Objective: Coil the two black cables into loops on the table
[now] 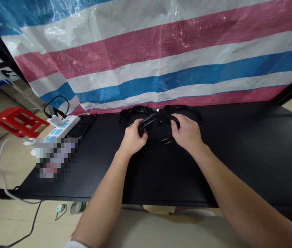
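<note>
A coil of black cable (158, 120) is held just above the black table (239, 162), near its far edge. My left hand (133, 137) is closed round the coil's left side. My right hand (187, 132) is closed round its right side. Two more black cable coils lie flat behind it, one at the left (133, 113) and one at the right (187, 111), against the striped tarp.
A red, white and blue striped tarp (161, 62) hangs behind the table. A white power strip (63, 126) with a plugged-in adapter and a dark phone (82, 126) lie at the table's left end. A red stool (17, 121) stands on the floor at left. Cables trail over the floor.
</note>
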Motion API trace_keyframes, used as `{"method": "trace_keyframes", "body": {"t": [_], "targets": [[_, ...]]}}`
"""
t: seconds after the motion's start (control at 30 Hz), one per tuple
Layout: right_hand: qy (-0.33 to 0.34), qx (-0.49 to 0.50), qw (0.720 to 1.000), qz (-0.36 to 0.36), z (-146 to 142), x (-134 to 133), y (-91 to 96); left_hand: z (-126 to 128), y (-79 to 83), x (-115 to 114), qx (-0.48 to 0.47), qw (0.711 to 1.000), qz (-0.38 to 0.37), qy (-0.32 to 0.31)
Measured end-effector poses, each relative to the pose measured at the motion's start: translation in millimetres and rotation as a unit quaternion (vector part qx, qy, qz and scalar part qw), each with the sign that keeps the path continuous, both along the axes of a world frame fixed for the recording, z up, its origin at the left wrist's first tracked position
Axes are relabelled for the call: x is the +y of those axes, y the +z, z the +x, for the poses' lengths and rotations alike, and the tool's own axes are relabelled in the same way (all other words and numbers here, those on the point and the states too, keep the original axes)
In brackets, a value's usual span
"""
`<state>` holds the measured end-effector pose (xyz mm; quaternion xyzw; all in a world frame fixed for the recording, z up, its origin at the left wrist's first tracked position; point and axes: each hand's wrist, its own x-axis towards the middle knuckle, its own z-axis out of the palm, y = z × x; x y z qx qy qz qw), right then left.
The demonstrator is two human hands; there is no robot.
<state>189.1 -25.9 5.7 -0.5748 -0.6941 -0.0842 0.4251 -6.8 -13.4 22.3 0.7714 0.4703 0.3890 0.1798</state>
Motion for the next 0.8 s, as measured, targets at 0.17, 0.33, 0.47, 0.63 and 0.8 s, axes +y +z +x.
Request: {"method": "trace_keyframes", "body": {"t": [0.17,0.33,0.47,0.63,0.8], "targets": [[0.011,-0.016,1.0,-0.004,-1.0,-2.2,1.2,0.9,-2.8,3.8,0.014,0.999,0.025,0.033],[0.023,-0.042,0.999,0.012,2.7,-1.5,2.8,-1.1,-5.6,5.5,0.012,0.998,0.043,0.032],[0.069,-0.047,0.996,0.029,4.9,0.3,4.1,-1.0,-6.7,5.0,0.0,1.0,0.022,0.021],[0.097,-0.053,0.994,0.008,6.8,0.2,3.3,-3.4,-3.5,3.5,0.018,1.0,-0.008,-0.001],[0.098,-0.046,0.994,0.019,4.1,-2.7,3.1,-1.8,-0.7,1.8,0.024,1.0,0.003,0.008]]}}
